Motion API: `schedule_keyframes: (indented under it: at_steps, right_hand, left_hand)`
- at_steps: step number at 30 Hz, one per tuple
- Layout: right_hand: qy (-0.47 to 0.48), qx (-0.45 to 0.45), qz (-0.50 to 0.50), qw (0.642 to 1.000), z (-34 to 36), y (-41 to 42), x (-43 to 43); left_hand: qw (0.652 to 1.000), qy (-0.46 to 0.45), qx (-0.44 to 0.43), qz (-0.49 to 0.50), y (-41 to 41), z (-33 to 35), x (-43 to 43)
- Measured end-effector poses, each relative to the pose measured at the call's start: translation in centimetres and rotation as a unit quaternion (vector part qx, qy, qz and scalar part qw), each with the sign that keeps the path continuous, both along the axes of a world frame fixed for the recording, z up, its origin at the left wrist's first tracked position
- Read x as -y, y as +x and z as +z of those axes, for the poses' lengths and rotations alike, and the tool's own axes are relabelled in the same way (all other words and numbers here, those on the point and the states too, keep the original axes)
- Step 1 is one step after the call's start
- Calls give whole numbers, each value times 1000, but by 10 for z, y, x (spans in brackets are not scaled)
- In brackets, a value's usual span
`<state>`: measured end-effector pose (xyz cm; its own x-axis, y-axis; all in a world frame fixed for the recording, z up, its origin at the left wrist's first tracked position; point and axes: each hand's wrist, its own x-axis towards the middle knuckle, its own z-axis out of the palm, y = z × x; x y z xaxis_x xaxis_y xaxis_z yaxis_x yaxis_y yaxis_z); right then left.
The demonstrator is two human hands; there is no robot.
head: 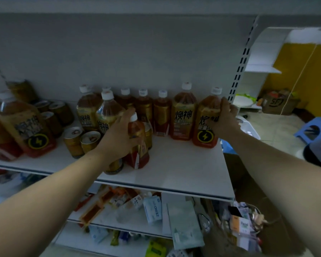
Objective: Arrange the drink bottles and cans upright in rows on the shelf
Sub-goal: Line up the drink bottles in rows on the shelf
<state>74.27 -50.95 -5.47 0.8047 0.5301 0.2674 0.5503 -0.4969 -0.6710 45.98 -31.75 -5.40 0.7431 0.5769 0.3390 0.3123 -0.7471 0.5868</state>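
On the white shelf point(183, 164) stand several amber drink bottles with white caps. My right hand point(223, 119) grips the rightmost large bottle point(205, 134), which stands upright at the shelf's right end beside another large bottle point(183, 115). My left hand point(119, 134) holds a small red-labelled bottle point(138, 145), upright near the shelf's front middle, with a gold can point(114, 166) partly hidden under my wrist. A row of small bottles point(160, 115) lines the back. Two gold cans point(82, 140) stand left of my hand. More large bottles point(26, 127) lean at the far left.
Several cans point(54, 114) sit at the back left. The lower shelves point(130, 219) hold packets and boxes. To the right are a slotted shelf upright point(239, 71), a blue stool point(311, 128), a cardboard box point(278, 102) and a basket of goods point(243, 225).
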Motion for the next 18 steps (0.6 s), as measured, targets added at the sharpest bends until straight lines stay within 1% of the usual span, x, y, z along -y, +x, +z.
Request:
schedule_keyframes:
  at_steps: [3,8,13,15,18]
  right_hand:
    - [10,-25,-14,1000,-7,-4,-8]
    - [32,-29,-45,998,-11,3,-24]
    - [-10,-51,-47,998,-5,6,-22]
    - [-22,-28,-74,997,2,-2,-21]
    - [39,93,-78,992,18,-32,-26]
  left_hand:
    - [1000,-6,-4,5,-1,0,0]
    - [1000,-19,-9,8,-3,1,1]
    - [1000,-24,-16,-1,-4,5,2]
    - [999,-42,-26,-23,-6,9,-1]
    - [995,-62,-44,-62,-13,18,-5]
